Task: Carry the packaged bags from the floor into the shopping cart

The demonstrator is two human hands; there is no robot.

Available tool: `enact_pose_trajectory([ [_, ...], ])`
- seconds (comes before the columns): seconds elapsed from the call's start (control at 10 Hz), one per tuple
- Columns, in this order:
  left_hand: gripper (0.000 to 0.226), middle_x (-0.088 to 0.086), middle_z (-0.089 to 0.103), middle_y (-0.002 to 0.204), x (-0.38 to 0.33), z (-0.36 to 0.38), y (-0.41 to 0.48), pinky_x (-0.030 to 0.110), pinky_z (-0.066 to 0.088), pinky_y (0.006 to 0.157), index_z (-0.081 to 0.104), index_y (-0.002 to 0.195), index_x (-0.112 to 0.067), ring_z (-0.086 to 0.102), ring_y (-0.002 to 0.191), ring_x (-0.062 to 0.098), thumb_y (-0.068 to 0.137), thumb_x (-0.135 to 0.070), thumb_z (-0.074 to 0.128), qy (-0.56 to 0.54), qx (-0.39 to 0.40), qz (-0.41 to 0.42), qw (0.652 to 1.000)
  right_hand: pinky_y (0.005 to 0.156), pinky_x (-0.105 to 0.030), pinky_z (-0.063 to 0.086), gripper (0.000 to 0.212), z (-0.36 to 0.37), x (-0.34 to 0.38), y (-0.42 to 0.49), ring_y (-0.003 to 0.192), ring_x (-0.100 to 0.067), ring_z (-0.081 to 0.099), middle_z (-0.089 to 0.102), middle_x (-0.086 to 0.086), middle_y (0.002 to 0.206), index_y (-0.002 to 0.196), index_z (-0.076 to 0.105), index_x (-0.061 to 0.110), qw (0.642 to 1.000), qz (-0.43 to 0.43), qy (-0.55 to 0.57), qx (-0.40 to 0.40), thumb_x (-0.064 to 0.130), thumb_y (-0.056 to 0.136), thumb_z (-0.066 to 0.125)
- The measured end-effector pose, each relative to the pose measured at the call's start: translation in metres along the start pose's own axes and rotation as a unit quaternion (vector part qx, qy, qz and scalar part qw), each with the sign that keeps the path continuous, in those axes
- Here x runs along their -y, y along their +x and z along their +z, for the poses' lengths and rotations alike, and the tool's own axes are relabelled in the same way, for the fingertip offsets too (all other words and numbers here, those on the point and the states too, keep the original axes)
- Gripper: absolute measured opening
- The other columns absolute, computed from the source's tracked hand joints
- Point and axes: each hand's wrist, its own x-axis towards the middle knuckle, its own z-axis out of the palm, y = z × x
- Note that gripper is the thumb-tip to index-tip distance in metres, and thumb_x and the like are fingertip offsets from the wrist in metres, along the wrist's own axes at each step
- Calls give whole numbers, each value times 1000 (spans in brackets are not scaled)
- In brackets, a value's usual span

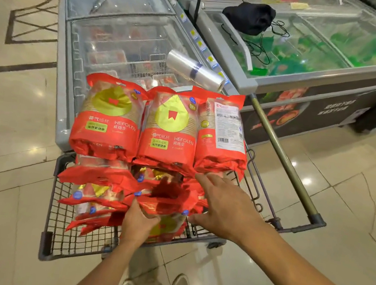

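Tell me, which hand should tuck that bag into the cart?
Left, probably: the left hand grips the red bag over the shopping cart, while the right hand is open, holding nothing.

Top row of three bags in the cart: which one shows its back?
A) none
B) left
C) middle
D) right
D: the right bag faces up with its white printed back and barcode, while the left bag and the middle bag show the gold front logo.
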Motion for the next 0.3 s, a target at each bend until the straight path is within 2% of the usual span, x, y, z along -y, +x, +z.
enact_pose_trajectory([
  [0.1,68,-16,63,114,-7,-17,-5,39,55,85,49,124,-33,63,104,12,70,-41,89,41,-8,67,997,112,-46,41,100,-6,1,5,139,-26,42,45,0,151,157,23,30,1000,-11,21,1,66,78,71],
  [0.2,64,-11,57,126,-25,-39,-13,38,50,96,52,135,-22,56,121,16,81,-39,83,142,-43,150,977,107,-47,44,95,-17,5,9,133,-28,47,49,-1,144,153,29,29,1000,-11,11,-19,66,76,71],
  [0.3,54,-2,63,123,-50,-59,-17,39,52,92,58,133,-19,59,117,23,86,-41,75,216,-78,267,936,101,-43,47,93,-32,10,13,130,-29,48,50,-3,141,151,31,27,1000,-11,-4,-26,66,77,70],
])
